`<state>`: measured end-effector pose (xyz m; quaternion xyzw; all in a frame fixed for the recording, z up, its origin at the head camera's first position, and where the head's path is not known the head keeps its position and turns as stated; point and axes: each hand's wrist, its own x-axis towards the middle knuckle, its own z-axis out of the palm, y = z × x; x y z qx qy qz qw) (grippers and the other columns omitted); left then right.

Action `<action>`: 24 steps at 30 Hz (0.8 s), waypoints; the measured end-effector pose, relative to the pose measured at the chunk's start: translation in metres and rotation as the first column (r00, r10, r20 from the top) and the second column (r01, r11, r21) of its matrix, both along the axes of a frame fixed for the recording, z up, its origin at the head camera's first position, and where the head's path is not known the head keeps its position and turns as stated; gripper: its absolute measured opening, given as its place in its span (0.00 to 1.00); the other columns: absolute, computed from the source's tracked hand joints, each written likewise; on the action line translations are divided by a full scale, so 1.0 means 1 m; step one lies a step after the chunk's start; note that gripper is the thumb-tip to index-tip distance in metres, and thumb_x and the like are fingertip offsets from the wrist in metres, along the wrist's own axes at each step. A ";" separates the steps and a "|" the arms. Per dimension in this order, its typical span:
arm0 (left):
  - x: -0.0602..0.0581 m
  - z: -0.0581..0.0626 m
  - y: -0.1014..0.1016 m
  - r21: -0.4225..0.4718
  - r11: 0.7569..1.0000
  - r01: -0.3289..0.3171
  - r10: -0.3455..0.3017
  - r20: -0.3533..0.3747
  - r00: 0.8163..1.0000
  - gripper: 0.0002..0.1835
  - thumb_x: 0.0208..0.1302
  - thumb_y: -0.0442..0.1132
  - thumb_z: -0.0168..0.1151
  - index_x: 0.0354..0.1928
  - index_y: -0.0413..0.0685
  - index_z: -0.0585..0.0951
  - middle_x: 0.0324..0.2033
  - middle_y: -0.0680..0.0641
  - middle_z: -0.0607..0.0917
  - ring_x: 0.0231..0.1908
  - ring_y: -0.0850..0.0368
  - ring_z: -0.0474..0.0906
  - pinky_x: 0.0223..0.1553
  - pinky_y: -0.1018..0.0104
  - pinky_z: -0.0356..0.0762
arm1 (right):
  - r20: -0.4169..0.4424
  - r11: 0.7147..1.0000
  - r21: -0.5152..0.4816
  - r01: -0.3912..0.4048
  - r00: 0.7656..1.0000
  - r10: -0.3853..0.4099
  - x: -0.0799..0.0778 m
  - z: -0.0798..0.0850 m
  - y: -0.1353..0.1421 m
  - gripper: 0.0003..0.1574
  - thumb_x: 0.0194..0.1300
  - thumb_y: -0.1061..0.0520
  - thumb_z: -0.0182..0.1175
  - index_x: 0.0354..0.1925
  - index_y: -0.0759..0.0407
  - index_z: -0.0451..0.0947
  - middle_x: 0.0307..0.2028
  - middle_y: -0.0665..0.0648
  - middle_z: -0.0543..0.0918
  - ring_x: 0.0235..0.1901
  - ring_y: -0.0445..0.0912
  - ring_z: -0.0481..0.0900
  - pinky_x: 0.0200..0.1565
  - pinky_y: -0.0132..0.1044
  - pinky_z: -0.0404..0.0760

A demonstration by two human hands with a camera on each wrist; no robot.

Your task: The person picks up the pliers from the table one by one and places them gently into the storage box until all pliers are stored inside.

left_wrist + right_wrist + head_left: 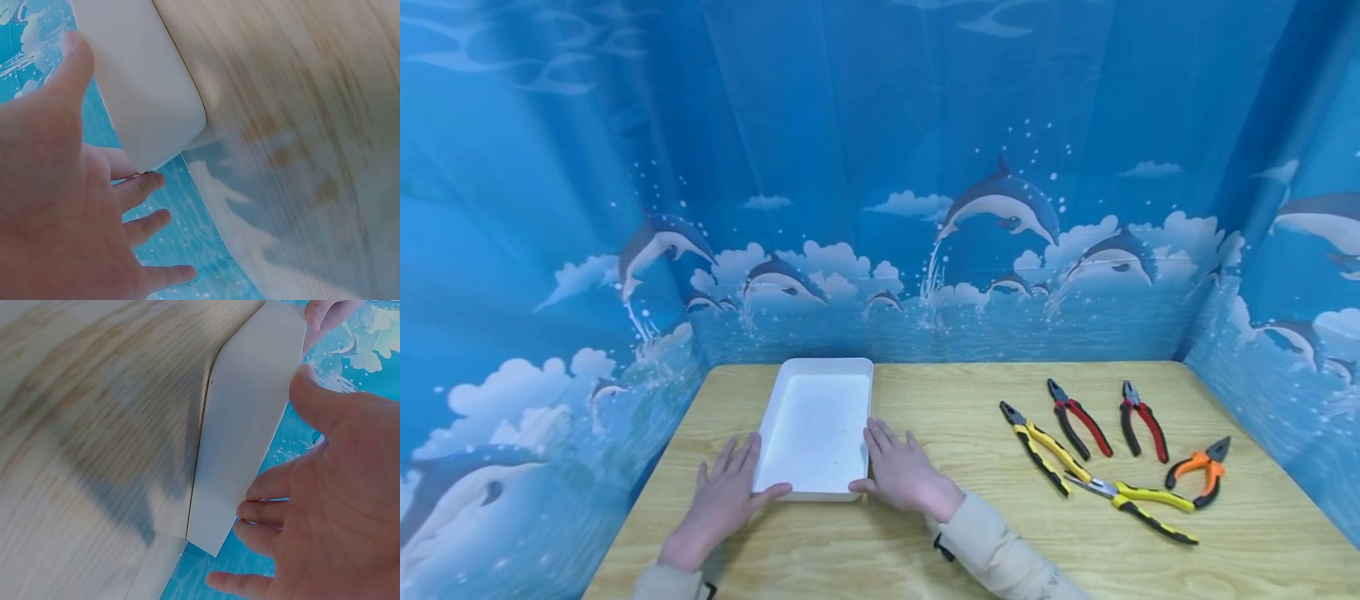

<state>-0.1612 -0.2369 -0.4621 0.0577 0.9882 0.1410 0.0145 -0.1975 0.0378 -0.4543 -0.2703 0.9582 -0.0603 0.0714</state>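
Observation:
A shallow white rectangular tray (814, 433) lies on the wooden table, left of its middle. My left hand (724, 497) is at its left side, fingers extended along the wall and thumb at the near rim. On the opposite side my right hand (904, 471) touches the wall with nearly straight fingers, its thumb by the near right corner. In the left wrist view the tray's outer wall (147, 75) stands beside the left hand (69, 194), whose fingers are spread. The right wrist view has the right hand (340, 494) against the tray's side (244, 419).
Several pliers lie on the table's right: yellow-and-black pliers (1028, 430), two red-and-black pairs (1083, 425) (1142, 425), long-nose yellow pliers (1131, 493) and orange-and-black pliers (1206, 469). A blue dolphin-print curtain (880, 167) hangs around the table (940, 400).

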 end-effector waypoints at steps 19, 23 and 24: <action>-0.004 0.000 0.009 0.024 1.000 0.005 -0.005 0.020 1.000 0.55 0.66 0.68 0.58 0.77 0.31 0.55 0.76 0.31 0.56 0.75 0.27 0.46 0.66 0.18 0.42 | 0.027 0.999 -0.046 0.025 0.999 -0.024 -0.001 -0.002 0.010 0.56 0.71 0.30 0.52 0.78 0.65 0.52 0.80 0.62 0.50 0.79 0.55 0.49 0.75 0.60 0.55; -0.004 -0.001 0.011 0.020 1.000 0.006 -0.006 0.014 1.000 0.55 0.66 0.68 0.59 0.77 0.31 0.55 0.76 0.31 0.57 0.75 0.27 0.46 0.66 0.18 0.42 | 0.036 0.998 -0.050 0.027 0.999 -0.025 0.000 -0.002 0.013 0.56 0.71 0.30 0.52 0.78 0.65 0.52 0.80 0.62 0.50 0.79 0.55 0.49 0.75 0.61 0.55; -0.004 -0.002 0.011 0.018 1.000 0.006 -0.006 0.013 1.000 0.55 0.65 0.68 0.59 0.76 0.31 0.55 0.76 0.31 0.57 0.75 0.27 0.46 0.66 0.18 0.42 | 0.037 0.998 -0.051 0.026 0.999 -0.024 0.000 -0.002 0.013 0.56 0.71 0.30 0.52 0.78 0.65 0.52 0.80 0.62 0.50 0.79 0.55 0.49 0.75 0.61 0.55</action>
